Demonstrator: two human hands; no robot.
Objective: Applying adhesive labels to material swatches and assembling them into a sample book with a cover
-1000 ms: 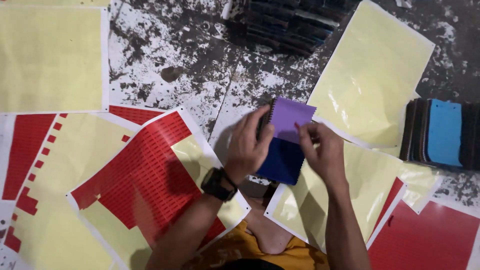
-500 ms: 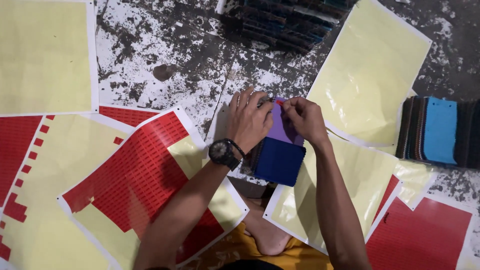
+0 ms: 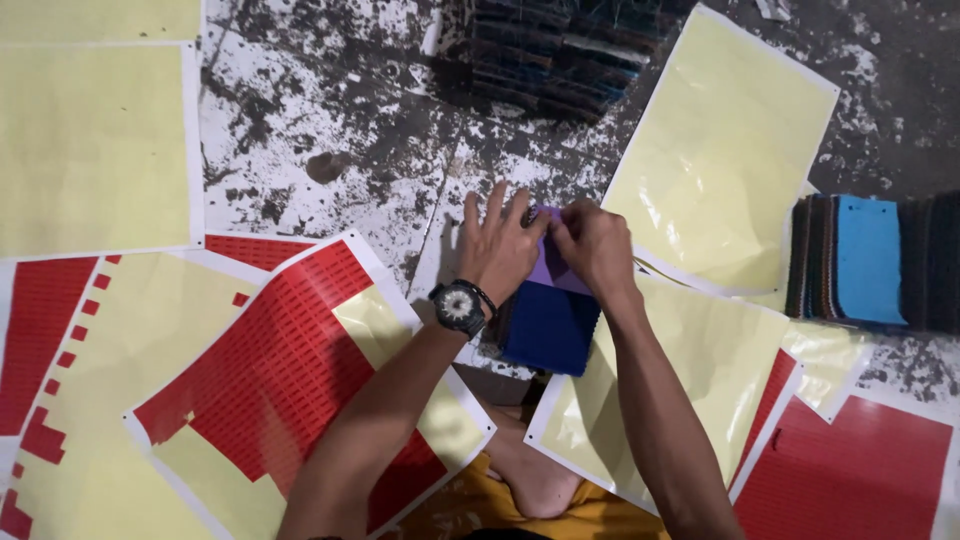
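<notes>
Nearest, a bare foot rests between a red sheet and a yellow sheet. Above it, a blue swatch lies under a purple swatch, both at the centre of the floor. The left hand, watch on its wrist, lies flat on the purple swatch; the right hand pinches that swatch's upper edge, the two hands touching. To the right stands a swatch stack. Farthest, a dark stack sits at the top.
</notes>
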